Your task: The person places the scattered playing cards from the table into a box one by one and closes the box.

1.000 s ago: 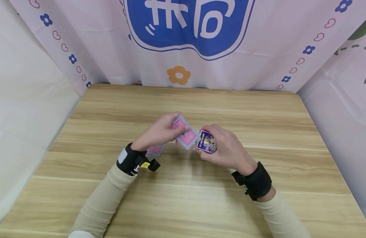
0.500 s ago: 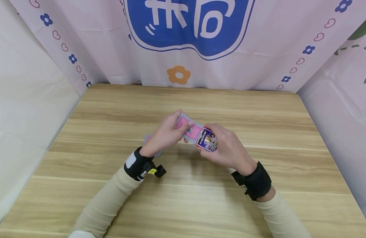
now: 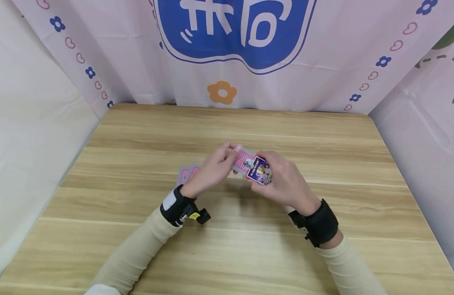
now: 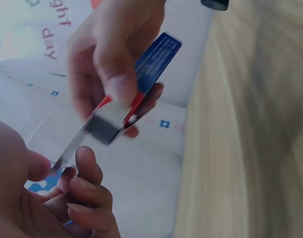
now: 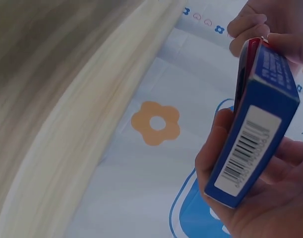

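My left hand (image 3: 211, 169) pinches the far end of some pink-checked playing cards (image 3: 244, 160), thumb on top. The near end of these cards sits inside the mouth of a small card box (image 3: 261, 170). My right hand (image 3: 287, 180) grips that box by its sides; its front is purple with a gold figure. In the left wrist view the box (image 4: 160, 62) shows a blue side and red edges. A barcode marks the blue end of the box (image 5: 248, 151) in the right wrist view. More playing cards (image 3: 183, 174) lie on the table, partly hidden under my left forearm and hand.
The wood-grain table (image 3: 227, 254) spreads out under both arms. A white curtain (image 3: 138, 73) with a blue emblem and an orange flower hangs along its back edge. Pale cloth walls (image 3: 35, 123) stand at both sides.
The left hand has moved right, bringing the cards from beside the box into its mouth and partly in. More of the cards on the table has come into sight. The right hand has barely shifted.
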The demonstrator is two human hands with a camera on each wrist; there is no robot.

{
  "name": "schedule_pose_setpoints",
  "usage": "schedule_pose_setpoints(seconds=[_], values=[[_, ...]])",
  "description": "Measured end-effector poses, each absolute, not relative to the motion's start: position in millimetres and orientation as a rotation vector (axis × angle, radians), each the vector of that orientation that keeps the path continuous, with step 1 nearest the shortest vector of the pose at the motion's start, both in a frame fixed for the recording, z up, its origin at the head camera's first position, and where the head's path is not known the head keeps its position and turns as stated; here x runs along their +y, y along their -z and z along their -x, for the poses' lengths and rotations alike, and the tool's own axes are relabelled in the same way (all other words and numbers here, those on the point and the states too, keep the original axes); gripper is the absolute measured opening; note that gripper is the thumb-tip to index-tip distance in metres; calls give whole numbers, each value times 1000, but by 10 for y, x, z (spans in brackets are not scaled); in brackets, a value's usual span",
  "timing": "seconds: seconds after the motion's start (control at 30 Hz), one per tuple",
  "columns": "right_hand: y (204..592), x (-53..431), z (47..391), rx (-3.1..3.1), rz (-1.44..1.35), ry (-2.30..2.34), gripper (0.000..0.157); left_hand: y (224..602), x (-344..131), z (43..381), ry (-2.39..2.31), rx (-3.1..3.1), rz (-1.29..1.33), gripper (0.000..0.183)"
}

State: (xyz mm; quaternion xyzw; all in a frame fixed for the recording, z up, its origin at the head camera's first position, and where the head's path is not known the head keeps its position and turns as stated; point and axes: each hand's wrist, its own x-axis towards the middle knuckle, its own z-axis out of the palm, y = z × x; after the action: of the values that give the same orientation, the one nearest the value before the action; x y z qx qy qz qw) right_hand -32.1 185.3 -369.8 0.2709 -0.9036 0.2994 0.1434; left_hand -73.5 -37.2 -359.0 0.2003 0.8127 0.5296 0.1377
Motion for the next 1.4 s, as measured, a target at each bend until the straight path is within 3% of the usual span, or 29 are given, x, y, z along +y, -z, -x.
schedule_pose_setpoints(seconds=[0.87,1.4], values=[[3659,1877,314,-2594,-782,-888,64,3632,-319,711,-1278,2451,-810,31],[3664,1863,311,-2599,-793,-893,62,3699,-249,686,-1233,2403,-696,27]])
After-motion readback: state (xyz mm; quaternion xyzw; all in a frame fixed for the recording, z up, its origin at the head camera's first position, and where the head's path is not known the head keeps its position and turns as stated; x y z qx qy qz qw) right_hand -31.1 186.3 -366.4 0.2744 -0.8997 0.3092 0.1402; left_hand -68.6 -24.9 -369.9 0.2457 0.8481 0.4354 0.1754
